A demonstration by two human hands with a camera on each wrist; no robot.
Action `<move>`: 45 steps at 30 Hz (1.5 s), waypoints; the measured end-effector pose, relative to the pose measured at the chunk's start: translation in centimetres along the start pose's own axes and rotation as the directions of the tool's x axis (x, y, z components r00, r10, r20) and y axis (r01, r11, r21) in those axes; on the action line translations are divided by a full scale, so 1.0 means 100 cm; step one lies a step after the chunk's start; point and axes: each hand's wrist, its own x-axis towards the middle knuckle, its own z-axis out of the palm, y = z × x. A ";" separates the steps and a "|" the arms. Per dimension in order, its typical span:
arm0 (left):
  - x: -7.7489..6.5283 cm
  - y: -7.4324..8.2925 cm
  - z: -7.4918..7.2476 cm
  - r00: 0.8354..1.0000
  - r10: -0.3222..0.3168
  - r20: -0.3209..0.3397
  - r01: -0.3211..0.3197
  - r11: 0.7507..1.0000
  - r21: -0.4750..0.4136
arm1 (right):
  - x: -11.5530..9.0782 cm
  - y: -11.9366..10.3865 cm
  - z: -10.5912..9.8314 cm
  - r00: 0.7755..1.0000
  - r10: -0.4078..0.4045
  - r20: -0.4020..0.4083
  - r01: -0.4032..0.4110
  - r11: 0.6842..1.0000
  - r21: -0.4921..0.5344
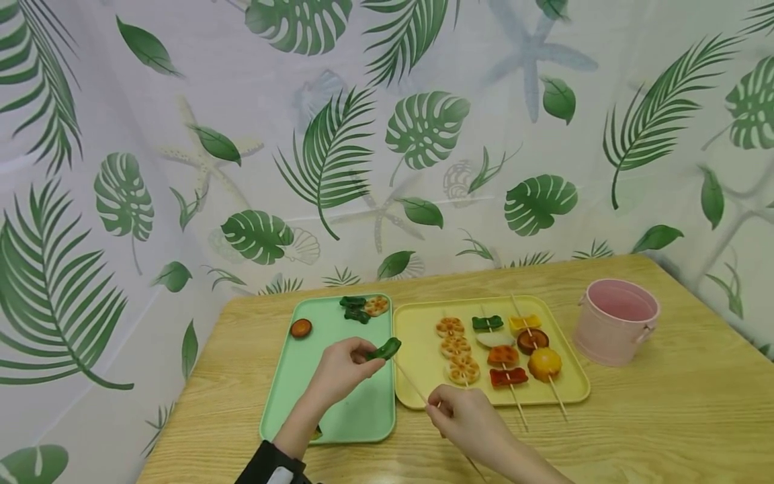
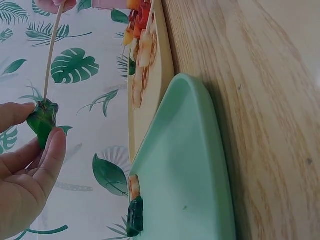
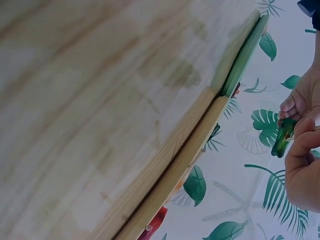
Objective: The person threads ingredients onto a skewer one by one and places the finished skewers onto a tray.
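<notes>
My left hand pinches a green pepper piece between thumb and fingers, above the right edge of the green tray. A thin wooden skewer is held in my right hand, gripped partway along its length. It slants up toward the left hand. In the left wrist view the skewer's end meets the top of the pepper; how deep it goes in cannot be seen. The right wrist view shows the pepper beside both hands.
On the green tray lie a brown round slice, dark green pieces and a lotus root slice. The yellow tray alongside holds three loaded skewers. A pink bucket stands right of it on the wooden table.
</notes>
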 end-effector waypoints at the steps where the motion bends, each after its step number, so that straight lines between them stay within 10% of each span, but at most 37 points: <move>1: 0.000 0.000 0.000 1.000 -0.004 0.000 0.004 1.000 -0.003 | 0.000 0.000 0.000 1.000 0.000 0.001 0.000 1.000 0.002; 45: -0.002 0.003 0.007 1.000 0.022 -0.009 -0.023 1.000 -0.006 | 0.001 -0.002 0.000 0.999 0.037 -0.003 -0.037 0.999 -0.001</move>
